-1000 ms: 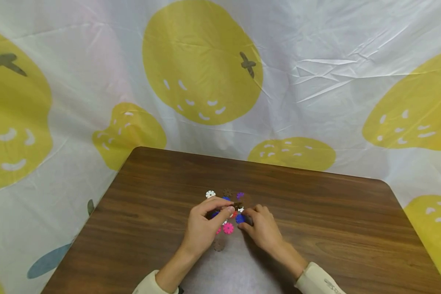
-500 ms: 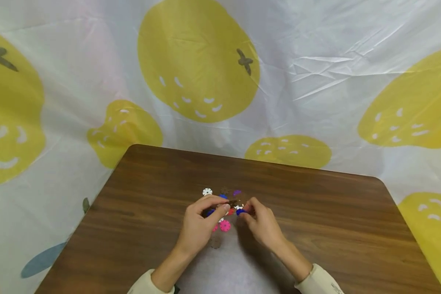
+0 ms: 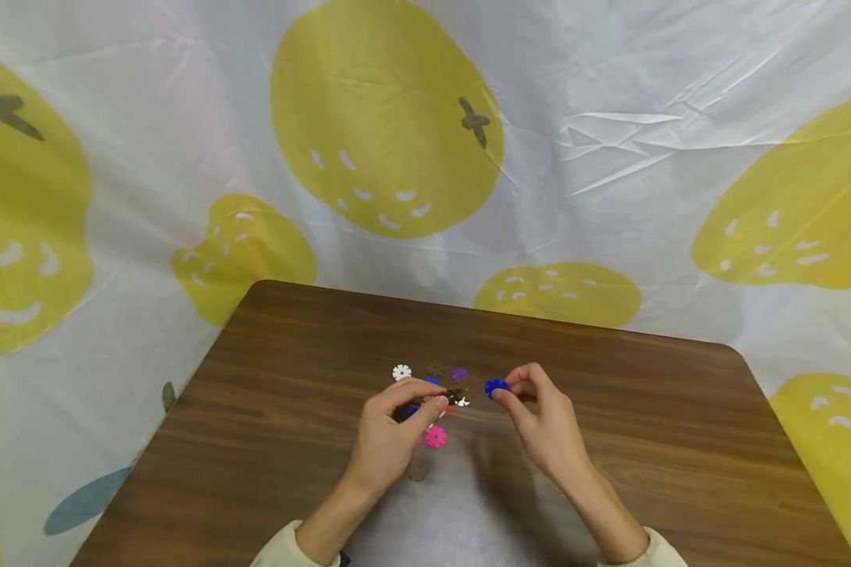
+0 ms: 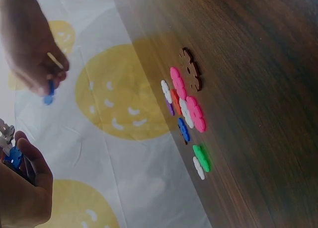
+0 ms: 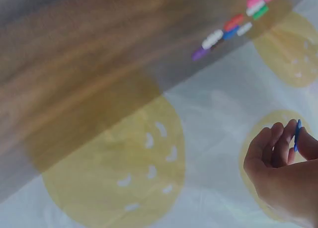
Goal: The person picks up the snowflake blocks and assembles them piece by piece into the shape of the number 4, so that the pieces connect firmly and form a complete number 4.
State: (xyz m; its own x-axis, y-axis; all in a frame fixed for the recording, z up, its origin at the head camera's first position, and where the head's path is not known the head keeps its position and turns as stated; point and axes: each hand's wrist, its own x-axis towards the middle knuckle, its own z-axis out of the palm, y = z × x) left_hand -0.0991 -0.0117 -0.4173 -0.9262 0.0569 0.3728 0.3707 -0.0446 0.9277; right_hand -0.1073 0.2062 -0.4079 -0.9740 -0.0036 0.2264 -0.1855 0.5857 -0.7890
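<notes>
Discs (image 4: 195, 114) with notched rims are scattered in a loose cluster on the wooden worktop (image 3: 652, 441), a little nearer its left edge than its right and well apart from both far corners. To the right of this cluster, a blue disc (image 3: 496, 387) is pinched between the thumb and fingertips of the right hand (image 3: 549, 425) and is held above the worktop. A dark brown piece (image 3: 456, 394) is gripped at the fingertips of the left hand (image 3: 393, 425), which is held over the cluster. In the left wrist view a second blue disc (image 4: 15, 157) and a pale piece (image 4: 6, 132) are seen in that same grip; whether they are joined cannot be told.

Toward the far edge, a white disc (image 3: 401, 372), a brown disc (image 3: 436, 368) and a purple piece (image 3: 458, 375) are laid out in a rough row. Toward the near edge, a pink disc (image 3: 436, 437) is seen, with another brown disc (image 3: 418, 471) set nearer still. A green disc (image 4: 201, 158) is hidden from the head view. Beyond the far edge, a pale cloth (image 3: 610, 197) is printed with yellow fruit.
</notes>
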